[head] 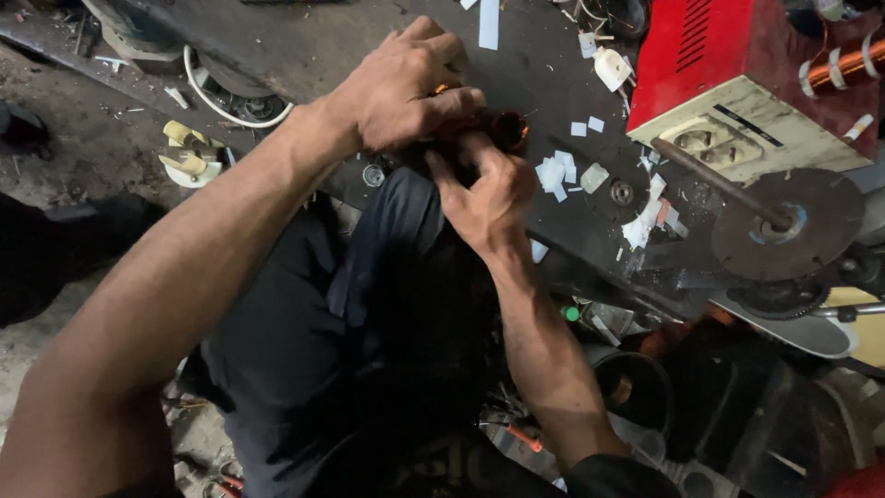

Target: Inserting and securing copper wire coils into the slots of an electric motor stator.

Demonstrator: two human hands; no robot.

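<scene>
Two bare arms reach out over dark trousers (369,350), closest to the camera. Past them lies a dark, messy counter (304,46) above a dusty floor (74,148). One red and cream machine box (737,83) sits on it, with one round rusty disc (784,224) beside. Many white paper bits (555,172) lie around. Left hand (406,88) and right hand (489,194) both close their fingers on a small coppery coil (505,129), maybe wire, mostly hidden.

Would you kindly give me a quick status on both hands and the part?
Left hand and right hand both gripping the copper-wound part over the bench. Part mostly hidden by fingers. Paper scraps beside it.
</scene>
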